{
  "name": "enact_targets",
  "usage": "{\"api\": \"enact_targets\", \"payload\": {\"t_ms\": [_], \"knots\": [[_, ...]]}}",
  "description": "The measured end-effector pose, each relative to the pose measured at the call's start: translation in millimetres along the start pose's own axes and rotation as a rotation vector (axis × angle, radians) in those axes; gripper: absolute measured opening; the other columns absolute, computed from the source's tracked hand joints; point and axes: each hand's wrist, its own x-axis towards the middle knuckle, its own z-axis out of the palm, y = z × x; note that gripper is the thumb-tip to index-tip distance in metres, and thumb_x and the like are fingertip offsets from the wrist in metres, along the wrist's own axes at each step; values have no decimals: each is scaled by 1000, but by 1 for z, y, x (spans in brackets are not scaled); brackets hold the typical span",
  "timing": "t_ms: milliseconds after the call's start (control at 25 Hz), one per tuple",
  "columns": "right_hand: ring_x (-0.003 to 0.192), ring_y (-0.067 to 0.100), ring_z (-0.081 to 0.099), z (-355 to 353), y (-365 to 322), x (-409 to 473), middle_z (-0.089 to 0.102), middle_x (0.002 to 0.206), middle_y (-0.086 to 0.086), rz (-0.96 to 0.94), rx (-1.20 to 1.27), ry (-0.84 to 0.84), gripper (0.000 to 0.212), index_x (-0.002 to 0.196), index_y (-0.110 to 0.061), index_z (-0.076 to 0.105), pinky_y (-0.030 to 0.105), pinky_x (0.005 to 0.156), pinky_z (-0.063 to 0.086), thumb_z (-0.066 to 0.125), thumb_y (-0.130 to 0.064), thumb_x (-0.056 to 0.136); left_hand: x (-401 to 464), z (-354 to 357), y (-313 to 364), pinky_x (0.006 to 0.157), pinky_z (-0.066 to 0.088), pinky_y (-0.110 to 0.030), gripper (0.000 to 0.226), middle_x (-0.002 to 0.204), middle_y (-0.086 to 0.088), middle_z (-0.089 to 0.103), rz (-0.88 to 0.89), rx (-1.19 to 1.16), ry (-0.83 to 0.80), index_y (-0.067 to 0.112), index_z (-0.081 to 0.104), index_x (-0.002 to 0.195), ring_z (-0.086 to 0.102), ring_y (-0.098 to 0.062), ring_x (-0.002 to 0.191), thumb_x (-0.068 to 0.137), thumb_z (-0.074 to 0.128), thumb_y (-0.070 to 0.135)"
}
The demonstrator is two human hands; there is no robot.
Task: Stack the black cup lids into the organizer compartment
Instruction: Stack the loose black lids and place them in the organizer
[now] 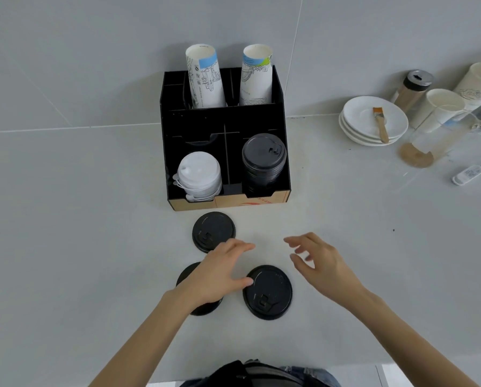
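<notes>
Three black cup lids lie loose on the white counter in front of the black organizer point(285, 152). One lid point(212, 229) is nearest the organizer, one point(270, 293) lies front right, and one point(187, 275) is mostly hidden under my left hand point(219, 275). That hand hovers open, thumb touching the front right lid's edge. My right hand point(321, 263) is open above bare counter, holding nothing. A stack of black lids point(263, 160) fills the organizer's front right compartment.
White lids point(198, 174) sit in the front left compartment, and two paper cup stacks point(205, 76) stand in the back. At the right are stacked white saucers point(373, 121) with a brush, paper cups point(443, 107) and a shaker jar point(412, 88).
</notes>
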Motion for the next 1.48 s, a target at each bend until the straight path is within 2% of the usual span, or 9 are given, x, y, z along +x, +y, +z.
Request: {"api": "enact_targets", "payload": {"t_ms": [80,240,360,520,680,840,1120,1280,1480], "knots": [[83,2,52,6,3,-13,52,100,-7,40,2,-30,28,114,-20,54,-1,71,37,52,-13,87,-2,5,-3,106,27,-30,65,137,3,33,3,45,-61,29,25,134,31,-13,125,79,60,33],[84,4,51,17,3,-25,48,101,-8,94,-7,-68,29,116,-20,53,10,71,37,51,-14,87,-2,15,-7,107,24,-32,68,139,3,31,1,106,-126,30,23,135,28,-14,127,78,61,34],[85,7,51,26,1,-29,48,101,-5,126,-12,-88,31,117,-18,51,13,73,36,51,-15,87,-2,21,-9,105,25,-32,68,136,3,34,11,131,-143,32,23,134,28,-15,124,78,60,36],[95,18,54,32,-2,-29,52,110,5,149,1,-105,32,118,-16,50,23,83,43,49,-13,86,-2,25,-10,105,26,-32,67,133,4,35,31,122,-101,34,24,133,29,-14,122,77,60,38],[103,18,53,36,-9,-17,54,116,4,118,20,-86,36,121,-16,47,25,90,43,49,-11,86,-1,27,-9,107,25,-32,76,137,2,29,26,125,-69,30,18,136,26,-15,125,74,62,40],[109,17,53,41,-15,-3,55,123,3,88,54,-99,40,124,-16,44,19,91,39,49,-10,85,-2,32,-9,107,22,-32,83,142,2,23,6,133,-21,29,11,138,21,-16,128,73,62,44],[110,14,50,50,-18,2,49,126,2,35,72,-78,40,123,-17,44,9,88,34,51,-11,84,1,36,-14,104,24,-31,81,139,3,29,-47,156,144,26,18,136,24,-14,125,72,59,53],[118,17,44,50,-13,-7,42,131,3,45,58,-52,40,124,-15,43,17,97,35,53,-13,85,4,36,-13,102,24,-32,81,138,3,29,-99,158,212,26,20,136,26,-15,125,71,59,53],[125,17,37,51,-12,-11,33,139,2,40,-2,-117,51,129,-13,37,25,102,38,57,-19,82,6,35,-12,104,25,-35,82,138,2,29,-119,165,185,25,19,136,26,-17,125,71,59,54]]}}
